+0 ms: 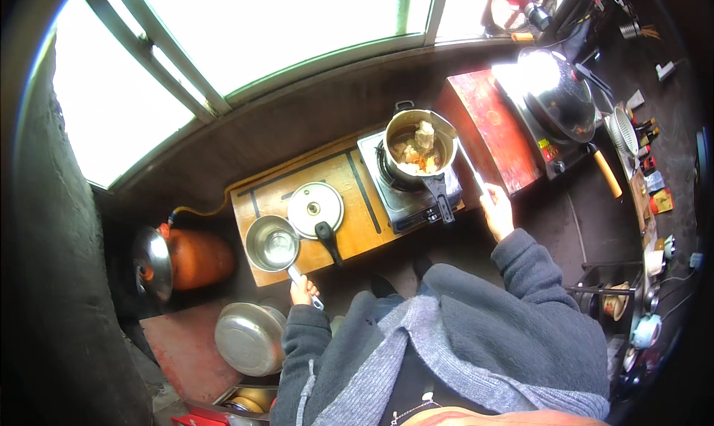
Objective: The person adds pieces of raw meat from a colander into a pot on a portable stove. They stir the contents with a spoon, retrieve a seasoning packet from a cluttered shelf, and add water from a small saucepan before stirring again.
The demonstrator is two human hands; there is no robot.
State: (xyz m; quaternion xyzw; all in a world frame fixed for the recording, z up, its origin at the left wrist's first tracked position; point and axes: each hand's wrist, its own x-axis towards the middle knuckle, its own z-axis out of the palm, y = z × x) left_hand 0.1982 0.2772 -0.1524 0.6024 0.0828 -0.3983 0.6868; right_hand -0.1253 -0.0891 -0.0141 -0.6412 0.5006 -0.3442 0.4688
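My left hand grips the handle of a small metal saucepan over the left end of a wooden table. Liquid appears to lie in the saucepan. Beside it rests a round pressure cooker lid with a black handle. My right hand is closed on the handle of a long metal utensil, whose far end lies at the rim of an uncovered pressure cooker. Chunks of meat or bone sit in brown liquid inside. The cooker stands on a gas stove; no flame is visible.
A red cabinet stands right of the stove, with a lidded wok beyond it. An orange gas cylinder is at the left, its hose running behind the table. A large metal basin lies near my left arm.
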